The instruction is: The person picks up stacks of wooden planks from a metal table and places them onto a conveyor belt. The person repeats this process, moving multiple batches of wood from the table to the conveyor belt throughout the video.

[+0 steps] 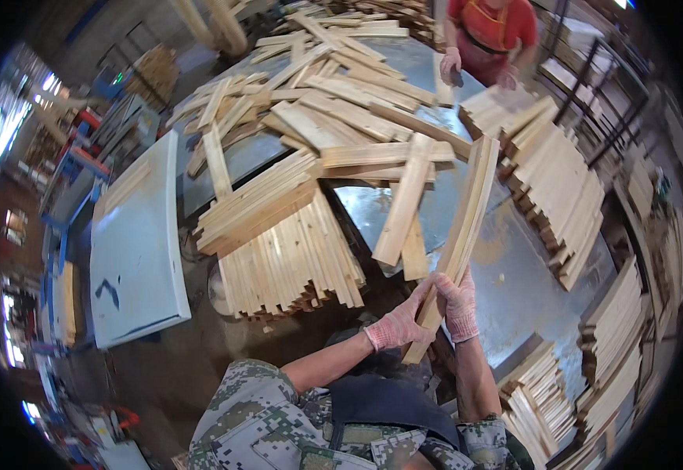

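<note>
A long, narrow bundle of wooden boards (pixel 467 215), apparently two or more laid face to face, slants up and away in front of me. My left hand (pixel 404 319), in a pinkish work glove, is closed around its near end from the left. Just to the right, my right hand (pixel 459 307), gloved the same way, grips the boards a little higher. The fingers are partly hidden behind the wood. Under the boards' right side lies the metal tabletop (pixel 525 270). To the left of my hands stands a neat stack of boards (pixel 287 262).
A loose heap of boards (pixel 318 121) covers the far table. More stacked boards (pixel 557 192) stand at right, with another stack (pixel 537 399) near my right elbow. Across the table is a co-worker in red (pixel 490 35) with gloved hands. A pale panel (pixel 138 251) stands at left.
</note>
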The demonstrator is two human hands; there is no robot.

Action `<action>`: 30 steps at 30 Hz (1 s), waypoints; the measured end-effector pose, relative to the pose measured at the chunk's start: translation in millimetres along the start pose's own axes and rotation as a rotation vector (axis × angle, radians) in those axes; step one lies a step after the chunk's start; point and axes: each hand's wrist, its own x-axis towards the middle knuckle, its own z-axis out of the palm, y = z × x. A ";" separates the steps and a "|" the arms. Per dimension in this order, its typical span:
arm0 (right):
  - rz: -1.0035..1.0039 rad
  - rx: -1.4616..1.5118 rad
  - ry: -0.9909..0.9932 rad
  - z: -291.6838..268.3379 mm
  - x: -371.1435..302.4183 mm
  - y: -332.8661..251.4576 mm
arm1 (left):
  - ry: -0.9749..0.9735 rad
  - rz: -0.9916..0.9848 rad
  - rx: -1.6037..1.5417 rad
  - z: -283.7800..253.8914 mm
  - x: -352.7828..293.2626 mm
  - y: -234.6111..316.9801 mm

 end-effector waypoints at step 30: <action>0.767 -0.299 -0.189 119.2 46.5 207.1 | 0.721 -0.396 1.295 -513.9 -197.8 -85.1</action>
